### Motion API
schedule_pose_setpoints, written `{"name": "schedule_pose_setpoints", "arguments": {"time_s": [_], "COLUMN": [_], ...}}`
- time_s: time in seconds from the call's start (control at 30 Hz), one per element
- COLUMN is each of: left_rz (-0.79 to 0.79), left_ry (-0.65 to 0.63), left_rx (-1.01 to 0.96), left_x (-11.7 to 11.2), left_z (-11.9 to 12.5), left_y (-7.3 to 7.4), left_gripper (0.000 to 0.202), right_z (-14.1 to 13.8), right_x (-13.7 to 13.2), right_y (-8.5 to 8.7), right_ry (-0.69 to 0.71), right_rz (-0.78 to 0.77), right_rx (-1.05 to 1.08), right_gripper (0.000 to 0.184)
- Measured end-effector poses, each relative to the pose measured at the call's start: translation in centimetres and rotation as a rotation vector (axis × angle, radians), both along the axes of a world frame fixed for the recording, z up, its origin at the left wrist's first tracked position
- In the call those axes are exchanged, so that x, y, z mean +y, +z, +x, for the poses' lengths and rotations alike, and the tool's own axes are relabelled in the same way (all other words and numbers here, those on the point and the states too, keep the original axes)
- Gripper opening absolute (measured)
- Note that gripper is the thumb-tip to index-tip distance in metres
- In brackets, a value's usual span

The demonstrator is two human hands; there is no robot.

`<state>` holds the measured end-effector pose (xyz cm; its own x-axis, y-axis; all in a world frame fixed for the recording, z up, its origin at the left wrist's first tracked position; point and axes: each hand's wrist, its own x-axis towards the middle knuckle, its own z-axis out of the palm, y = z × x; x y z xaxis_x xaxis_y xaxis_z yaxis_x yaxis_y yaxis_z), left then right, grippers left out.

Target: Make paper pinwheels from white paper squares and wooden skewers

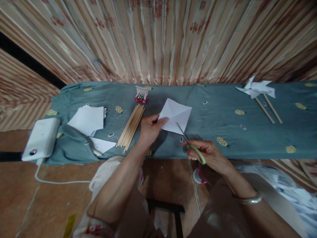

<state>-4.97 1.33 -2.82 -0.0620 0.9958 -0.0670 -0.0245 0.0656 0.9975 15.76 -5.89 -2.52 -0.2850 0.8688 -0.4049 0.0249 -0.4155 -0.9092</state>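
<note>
My left hand (150, 127) pinches the left corner of a creased white paper square (175, 115), holding it just above the teal cloth. My right hand (208, 153) is closed round the green handles of a pair of scissors (189, 143). The blades point up and left, with their tip at the paper's lower edge. A bundle of thin wooden sticks (131, 127) lies just left of my left hand. Behind the sticks stands a small red box of pins (141, 97) with its lid up.
A teal cloth with yellow motifs (218, 112) covers the low table. A stack of white paper squares (88, 119) lies at the left, beside a white device with a cord (41, 138). Finished white pinwheels on sticks (259, 91) lie at the far right. A striped curtain hangs behind.
</note>
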Motion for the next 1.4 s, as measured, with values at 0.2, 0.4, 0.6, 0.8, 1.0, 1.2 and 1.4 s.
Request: {"name": "schedule_pose_setpoints", "arguments": {"time_s": [0.2,0.4,0.6,0.8,1.0,1.2,1.4], "left_rz": [0.015,0.013,0.022,0.005,0.014,0.018,0.01], "left_ry": [0.002,-0.006,-0.009,-0.035,-0.029,-0.027,-0.035], "left_rx": [0.006,0.026,0.04,0.024,0.037,0.039,0.017], "left_x": [0.04,-0.03,0.01,-0.11,-0.1,-0.05,-0.08], "left_z": [0.08,0.23,0.13,0.16,0.18,0.17,0.16], "left_y": [-0.01,-0.1,-0.26,-0.65,-0.71,-0.84,-0.83], "left_gripper": [0.03,0.034,0.035,0.036,0.038,0.037,0.038], "right_z": [0.03,0.13,-0.1,-0.16,-0.1,-0.1,-0.09], "right_x": [0.04,0.05,0.09,0.11,0.13,0.12,0.16], "right_y": [-0.05,-0.28,0.08,0.17,0.12,0.12,0.07], "right_ry": [-0.004,0.001,-0.011,-0.002,-0.015,-0.004,-0.015], "right_rz": [-0.026,-0.001,-0.008,0.022,-0.003,0.009,-0.008], "right_rx": [0.005,-0.02,-0.02,-0.024,-0.018,-0.017,-0.005], "right_gripper": [0.043,0.044,0.044,0.045,0.043,0.042,0.044]}}
